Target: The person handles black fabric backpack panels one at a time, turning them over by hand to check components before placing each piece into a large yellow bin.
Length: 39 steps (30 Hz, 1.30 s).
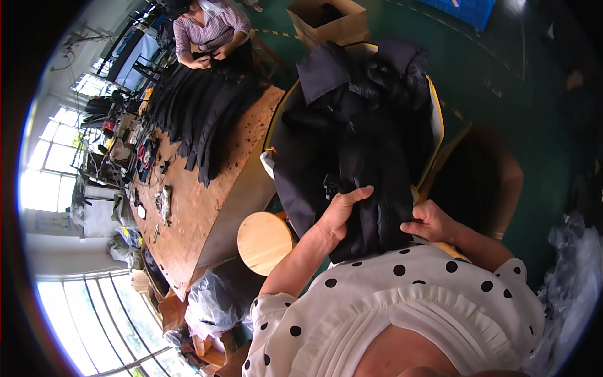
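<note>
A large black padded garment (377, 157), which looks like a jacket, lies heaped in front of me over a yellow-edged bin. Its near end reaches up to my waist. My left hand (339, 212) grips a fold of it, thumb stretched across the top and fingers tucked out of sight beneath the cloth. Close above that thumb, a small black plastic piece like a buckle (331, 184) lies on the fabric. My right hand (429, 222) is closed at the garment's right edge, thumb and fingers pinching the cloth.
On my left stands a wooden table (188, 229) with dark fabric strips (204, 119), tools and scraps. A co-worker (210, 31) handles dark cloth at its far end. A round stool (265, 243) is near my left forearm. A cardboard box (330, 22) stands beyond the bin; plastic bags (568, 283) lie right.
</note>
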### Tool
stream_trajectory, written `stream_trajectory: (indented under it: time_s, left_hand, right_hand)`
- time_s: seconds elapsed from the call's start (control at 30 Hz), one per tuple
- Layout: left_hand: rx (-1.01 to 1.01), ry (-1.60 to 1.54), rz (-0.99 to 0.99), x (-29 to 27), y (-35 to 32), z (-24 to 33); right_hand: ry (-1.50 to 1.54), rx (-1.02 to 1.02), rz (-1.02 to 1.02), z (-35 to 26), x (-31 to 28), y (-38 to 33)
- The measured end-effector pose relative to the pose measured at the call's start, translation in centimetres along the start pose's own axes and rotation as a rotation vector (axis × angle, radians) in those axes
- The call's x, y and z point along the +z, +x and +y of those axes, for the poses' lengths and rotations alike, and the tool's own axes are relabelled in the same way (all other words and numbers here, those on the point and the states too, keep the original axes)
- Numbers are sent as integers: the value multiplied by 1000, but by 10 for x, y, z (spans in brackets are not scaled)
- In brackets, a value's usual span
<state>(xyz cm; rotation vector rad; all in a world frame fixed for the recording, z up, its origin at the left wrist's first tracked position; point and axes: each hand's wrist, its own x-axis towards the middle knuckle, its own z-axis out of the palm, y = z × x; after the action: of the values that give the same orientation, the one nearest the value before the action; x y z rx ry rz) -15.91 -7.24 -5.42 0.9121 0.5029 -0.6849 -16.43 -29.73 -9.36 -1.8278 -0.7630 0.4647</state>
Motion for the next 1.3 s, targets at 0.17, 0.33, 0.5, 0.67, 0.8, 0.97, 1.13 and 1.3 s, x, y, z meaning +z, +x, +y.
stream_trajectory:
  time_s: [0.17, 0.33, 0.5, 0.67, 0.8, 0.97, 1.13, 1.3]
  left_hand:
    - [32, 3, -23, -6, 3, -4]
    - [291, 148, -15, 15, 3, -10]
    - [426, 204, 9, 15, 0, -22]
    - [467, 220, 43, 8, -4, -27]
    - [514, 257, 78, 9, -9, -29]
    - [525, 324, 176, 14, -19, -25]
    - [528, 393, 174, 4, -18, -29]
    - [599, 483, 138, 4, -19, -32]
  right_hand:
    - [-257, 45, -153, -24, -44, 24]
    - [-170, -216, 403, -19, -51, 81]
    - [-297, -204, 207, 9, -40, 103]
    - [-211, -119, 96, -1, -48, 92]
    - [-157, -164, 161, -20, -48, 80]
    - [-387, -598, 420, -30, -28, 54]
    - [-103, -408, 254, -37, -33, 49]
    - [-347, -461, 453, -43, -39, 72]
